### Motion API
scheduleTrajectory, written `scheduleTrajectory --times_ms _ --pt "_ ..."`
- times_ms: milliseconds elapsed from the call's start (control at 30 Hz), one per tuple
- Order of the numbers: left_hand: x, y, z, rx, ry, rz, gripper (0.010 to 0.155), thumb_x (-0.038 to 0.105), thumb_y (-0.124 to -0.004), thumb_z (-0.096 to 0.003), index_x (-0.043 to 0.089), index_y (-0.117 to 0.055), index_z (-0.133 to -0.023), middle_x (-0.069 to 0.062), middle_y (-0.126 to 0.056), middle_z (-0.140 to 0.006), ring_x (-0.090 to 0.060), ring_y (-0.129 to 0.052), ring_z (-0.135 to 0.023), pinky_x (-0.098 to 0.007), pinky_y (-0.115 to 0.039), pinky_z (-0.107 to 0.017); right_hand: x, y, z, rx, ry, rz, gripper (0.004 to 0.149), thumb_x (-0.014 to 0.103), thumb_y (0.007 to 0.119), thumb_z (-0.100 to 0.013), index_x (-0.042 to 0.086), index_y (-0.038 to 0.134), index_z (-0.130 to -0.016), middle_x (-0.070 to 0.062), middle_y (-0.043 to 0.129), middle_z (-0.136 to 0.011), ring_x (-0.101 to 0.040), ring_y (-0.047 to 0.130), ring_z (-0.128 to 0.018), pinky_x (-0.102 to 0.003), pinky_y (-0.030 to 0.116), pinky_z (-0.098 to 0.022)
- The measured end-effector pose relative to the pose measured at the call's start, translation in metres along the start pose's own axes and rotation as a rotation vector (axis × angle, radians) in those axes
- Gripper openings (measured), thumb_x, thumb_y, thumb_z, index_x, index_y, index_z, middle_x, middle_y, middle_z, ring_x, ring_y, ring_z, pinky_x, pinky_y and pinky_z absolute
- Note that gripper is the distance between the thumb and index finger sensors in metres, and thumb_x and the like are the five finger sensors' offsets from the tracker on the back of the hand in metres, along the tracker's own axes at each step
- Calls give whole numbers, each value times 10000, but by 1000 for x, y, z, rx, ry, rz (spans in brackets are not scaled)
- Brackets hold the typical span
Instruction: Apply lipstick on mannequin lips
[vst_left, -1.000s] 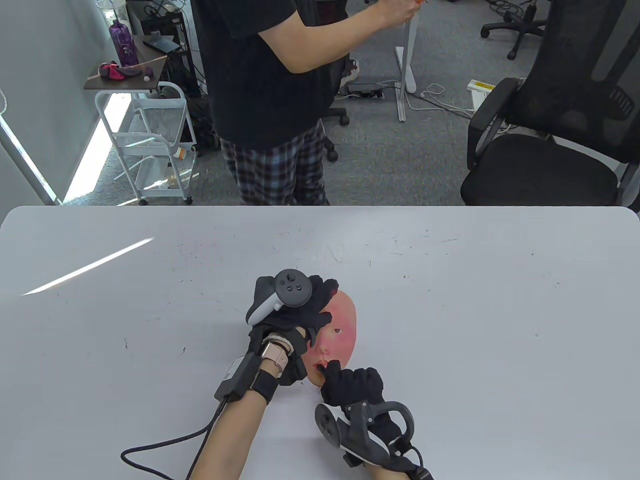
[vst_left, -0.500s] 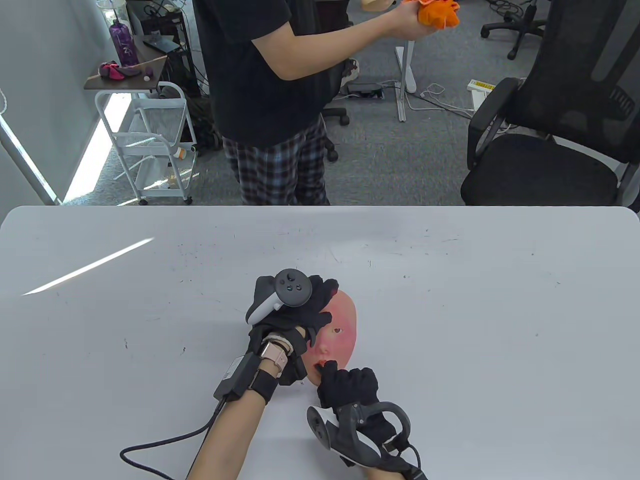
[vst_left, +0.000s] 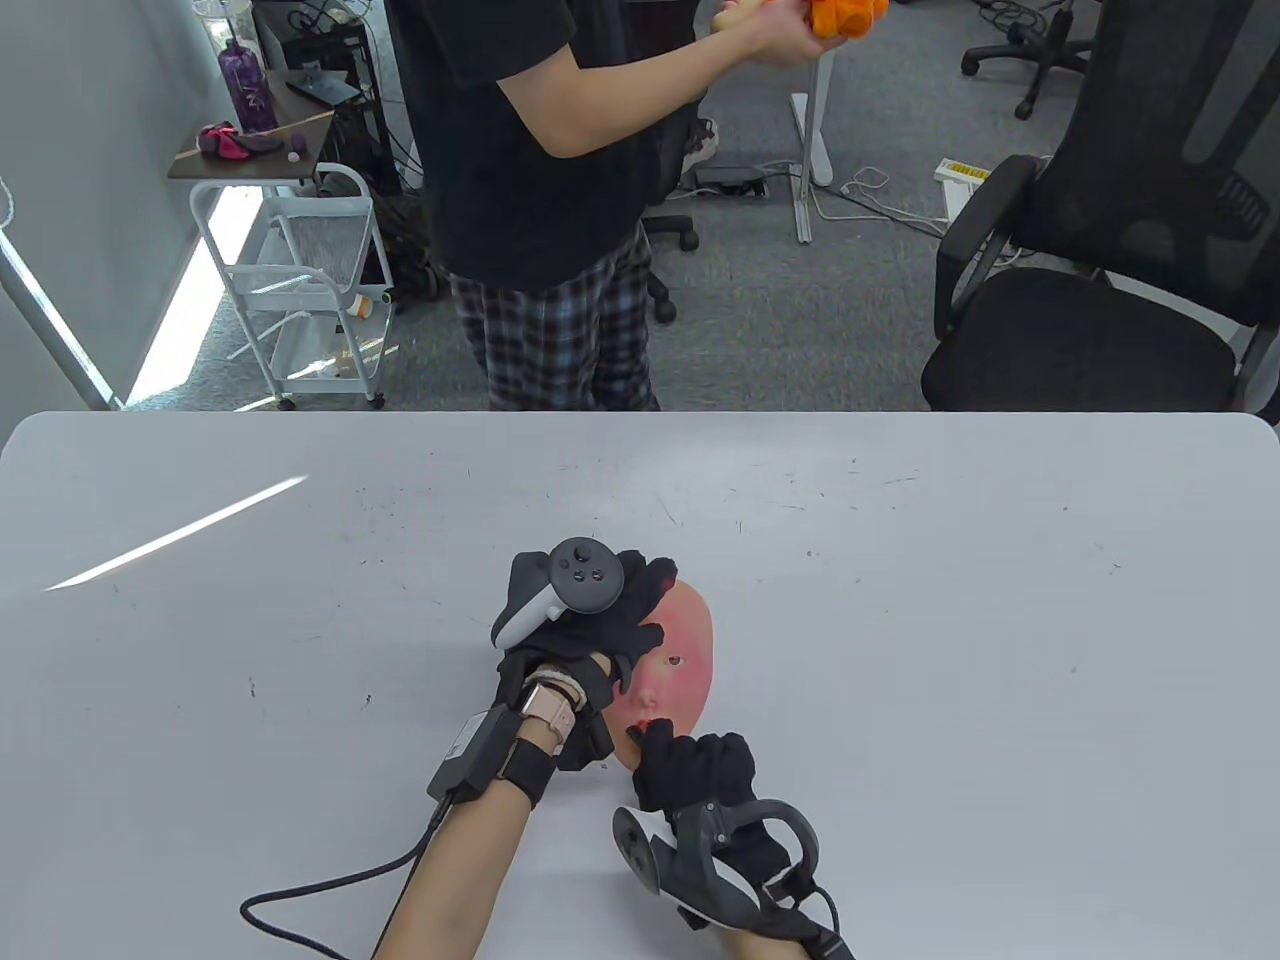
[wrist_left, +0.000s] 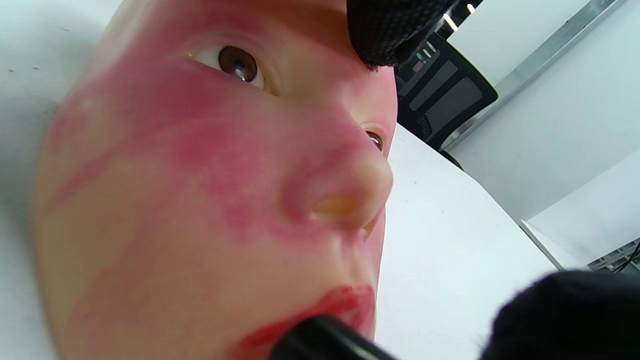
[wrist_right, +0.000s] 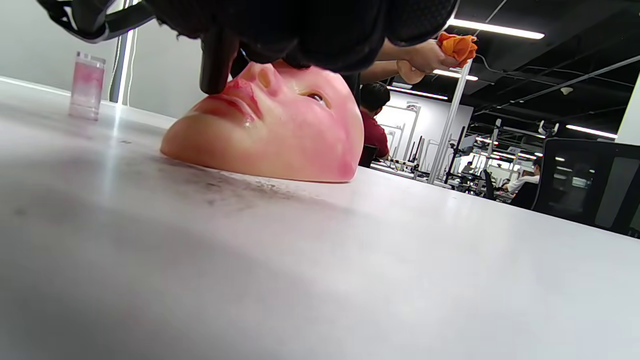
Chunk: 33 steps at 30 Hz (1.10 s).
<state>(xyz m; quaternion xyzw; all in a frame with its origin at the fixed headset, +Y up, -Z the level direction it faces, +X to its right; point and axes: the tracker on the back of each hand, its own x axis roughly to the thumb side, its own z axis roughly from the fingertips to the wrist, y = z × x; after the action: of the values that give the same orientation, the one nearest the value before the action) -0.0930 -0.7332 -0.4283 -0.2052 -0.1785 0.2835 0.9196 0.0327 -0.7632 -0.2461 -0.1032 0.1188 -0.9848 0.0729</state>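
Note:
A pink mannequin face (vst_left: 680, 650) lies on the white table (vst_left: 900, 600), chin towards me. Its lips (wrist_left: 345, 305) carry red colour. My left hand (vst_left: 600, 620) rests on the face's left side and forehead, with one fingertip (wrist_left: 390, 30) on the brow. My right hand (vst_left: 695, 770) grips a black lipstick tube (wrist_right: 215, 60) and presses its end onto the lips (wrist_right: 235, 95). The tube's end also shows in the left wrist view (wrist_left: 320, 342). The lipstick tip itself is hidden.
A small clear pink cap or tube (wrist_right: 87, 85) stands on the table beyond the face. A person in plaid trousers (vst_left: 550, 200) stands at the far edge holding an orange cloth (vst_left: 845, 15). A black office chair (vst_left: 1100, 280) stands at the far right.
My right hand has shifted slightly left and up along the lips. My left hand and the face have stayed still. The standing person has raised the orange cloth.

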Motion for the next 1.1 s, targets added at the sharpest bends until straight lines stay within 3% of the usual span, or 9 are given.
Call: scheduleTrajectory --times_ms 100,167,300,533,600,767,900,1000,1100 --pt "0 0 0 0 1 -2 736 347 -743 -540 397 -349 -1159 -38 -188 -1225 -333 -166 -1099 -589 -268 -804 -8 0 4 -28 41 -55 523 430 733 -456 119 803 -871 13 900 -444 -212 886 -439 -533 691 -564" --pt "0 0 0 0 2 -1 732 348 -742 -541 398 -351 -1158 -37 -187 -1224 -333 -164 -1099 -588 -267 -804 -12 1 2 29 69 -55 525 436 723 -462 123 789 -879 22 894 -453 -204 883 -448 -527 688 -570" --pt "0 0 0 1 -1 3 737 351 -746 -536 401 -354 -1158 -37 -188 -1226 -333 -167 -1099 -592 -268 -802 -5 1 2 14 -5 -45 526 447 711 -473 137 776 -893 38 893 -469 -189 884 -462 -515 691 -579" --pt "0 0 0 -1 2 4 731 349 -742 -541 398 -352 -1158 -35 -185 -1224 -328 -163 -1099 -587 -263 -805 -12 1 3 -5 55 -106 525 428 730 -461 114 796 -877 12 896 -450 -215 882 -443 -537 685 -567" --pt "0 0 0 -2 2 3 733 349 -742 -541 397 -350 -1158 -35 -186 -1224 -331 -163 -1099 -587 -264 -805 -15 3 2 44 82 -75 528 430 727 -463 113 788 -881 16 894 -452 -209 881 -446 -532 684 -572" --pt "0 0 0 -5 2 3 732 350 -740 -542 399 -346 -1157 -34 -182 -1223 -328 -162 -1099 -586 -263 -806 -4 1 1 31 -1 -42 528 445 704 -483 136 758 -907 37 886 -485 -192 878 -476 -518 683 -589" --pt "-1 0 0 -3 0 2 731 351 -740 -542 397 -349 -1158 -33 -183 -1223 -328 -162 -1099 -587 -263 -806 -2 1 -2 28 22 -52 528 445 694 -489 144 743 -919 31 879 -500 -199 870 -490 -525 672 -599" --pt "-1 0 0 -5 0 5 732 352 -741 -541 402 -349 -1157 -33 -184 -1223 -327 -164 -1099 -587 -263 -805 -9 -1 2 -36 57 -82 529 436 714 -470 123 775 -892 24 891 -462 -204 881 -452 -530 687 -574" --pt "0 0 0 -6 2 3 733 352 -740 -541 402 -347 -1157 -32 -185 -1223 -329 -162 -1099 -587 -263 -806 -10 -1 3 -15 78 -57 528 434 724 -460 116 791 -877 22 896 -445 -205 885 -437 -530 693 -564"
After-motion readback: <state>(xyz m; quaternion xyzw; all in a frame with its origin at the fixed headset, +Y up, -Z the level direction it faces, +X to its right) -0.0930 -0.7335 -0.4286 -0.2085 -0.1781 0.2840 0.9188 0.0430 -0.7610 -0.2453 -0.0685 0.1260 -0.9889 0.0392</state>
